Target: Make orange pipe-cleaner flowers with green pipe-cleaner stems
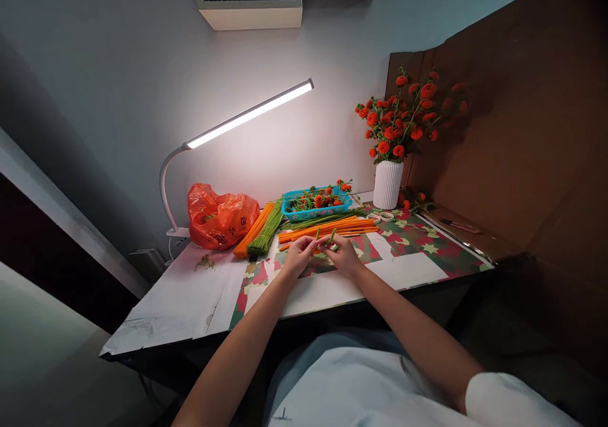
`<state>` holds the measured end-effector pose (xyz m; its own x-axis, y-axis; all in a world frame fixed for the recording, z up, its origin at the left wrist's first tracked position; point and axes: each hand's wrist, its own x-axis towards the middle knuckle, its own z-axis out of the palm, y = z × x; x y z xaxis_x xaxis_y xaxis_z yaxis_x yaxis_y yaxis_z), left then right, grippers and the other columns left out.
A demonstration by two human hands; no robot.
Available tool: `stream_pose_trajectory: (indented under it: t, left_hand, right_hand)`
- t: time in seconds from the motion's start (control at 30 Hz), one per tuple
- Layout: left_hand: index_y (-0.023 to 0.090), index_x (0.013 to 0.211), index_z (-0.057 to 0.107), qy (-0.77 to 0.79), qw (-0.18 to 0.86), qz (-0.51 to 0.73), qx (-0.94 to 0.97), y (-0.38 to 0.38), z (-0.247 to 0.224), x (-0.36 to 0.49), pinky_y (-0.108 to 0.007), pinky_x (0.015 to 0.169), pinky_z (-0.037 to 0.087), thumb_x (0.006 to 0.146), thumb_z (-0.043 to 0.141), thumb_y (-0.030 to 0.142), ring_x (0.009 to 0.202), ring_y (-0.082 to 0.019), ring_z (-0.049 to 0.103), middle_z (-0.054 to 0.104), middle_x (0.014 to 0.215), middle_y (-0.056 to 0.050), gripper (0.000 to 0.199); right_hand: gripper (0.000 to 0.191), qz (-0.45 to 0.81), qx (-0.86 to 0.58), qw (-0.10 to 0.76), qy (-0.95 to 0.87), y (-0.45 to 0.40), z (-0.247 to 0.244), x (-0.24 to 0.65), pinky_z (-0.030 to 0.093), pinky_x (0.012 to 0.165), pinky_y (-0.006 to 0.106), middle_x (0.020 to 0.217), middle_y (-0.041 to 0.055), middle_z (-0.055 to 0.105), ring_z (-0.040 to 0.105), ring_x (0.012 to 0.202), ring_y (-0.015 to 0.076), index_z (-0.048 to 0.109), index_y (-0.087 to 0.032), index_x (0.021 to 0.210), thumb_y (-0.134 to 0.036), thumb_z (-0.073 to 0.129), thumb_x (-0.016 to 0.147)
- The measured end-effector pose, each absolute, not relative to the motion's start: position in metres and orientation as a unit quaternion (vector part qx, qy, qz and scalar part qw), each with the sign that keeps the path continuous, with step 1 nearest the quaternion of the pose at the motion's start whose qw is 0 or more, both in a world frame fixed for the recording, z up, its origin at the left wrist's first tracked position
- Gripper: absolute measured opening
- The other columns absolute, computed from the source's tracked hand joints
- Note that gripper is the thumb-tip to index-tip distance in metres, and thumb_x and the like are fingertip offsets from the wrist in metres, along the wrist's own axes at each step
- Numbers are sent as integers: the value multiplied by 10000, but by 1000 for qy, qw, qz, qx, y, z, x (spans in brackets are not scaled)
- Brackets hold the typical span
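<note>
Above the front part of the table, my left hand (299,256) and my right hand (346,256) meet at the fingertips, both pinched closed. A short length of green pipe cleaner (333,234) sticks up from the right fingers, and a second green tip shows by the left ones. Whether these are one bent piece or two, I cannot tell. Just beyond my hands lie loose orange pipe cleaners (354,225). To their left rest a green bundle (266,230) and an orange bundle (251,232) of pipe cleaners.
A blue basket (317,213) holds orange flowers with green stems. Behind it on the right, a white ribbed vase (388,185) carries more orange flowers. An orange plastic bag (219,219) sits under a lit desk lamp (251,114). Brown cardboard (517,129) walls the right side.
</note>
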<state>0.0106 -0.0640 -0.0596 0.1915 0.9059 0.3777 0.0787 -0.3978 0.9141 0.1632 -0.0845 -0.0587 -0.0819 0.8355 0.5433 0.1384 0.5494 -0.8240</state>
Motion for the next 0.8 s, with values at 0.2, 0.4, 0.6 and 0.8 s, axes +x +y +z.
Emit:
stream_pose_trajectory:
  t: [0.2, 0.4, 0.6, 0.8]
  left_hand:
    - [173, 682, 634, 377, 400, 515, 658, -64, -61, 12, -242, 584, 443, 693, 667, 488, 609, -140, 556, 634, 660, -6, 317]
    - [183, 772, 638, 387, 402, 532, 636, -61, -62, 12, -252, 578, 469, 738, 618, 485, 636, -151, 582, 645, 725, -20, 304]
    - [173, 745, 645, 384, 393, 529, 646, -63, -62, 14, -263, 632, 453, 719, 638, 452, 652, -153, 582, 642, 709, -20, 280]
    - [169, 667, 620, 382, 388, 527, 653, -65, -61, 15, -246, 588, 415, 698, 647, 371, 596, -138, 541, 595, 618, 9, 206]
  right_hand:
    - [158, 292, -387, 573, -661, -86, -58, 161, 430, 672, 293, 720, 2, 645, 542, 660, 164, 674, -237, 844, -249, 682, 686]
    - [273, 316, -395, 610, -610, -84, -64, 155, 480, 656, 295, 763, 26, 663, 610, 684, 173, 562, -210, 899, -328, 692, 689]
    - [174, 304, -390, 613, -616, -80, -65, 154, 435, 602, 270, 729, 16, 638, 547, 637, 147, 611, -204, 757, -364, 662, 710]
    - [81, 277, -422, 599, -621, -81, -64, 154, 349, 530, 274, 630, 11, 639, 443, 534, 138, 694, -206, 690, -268, 643, 688]
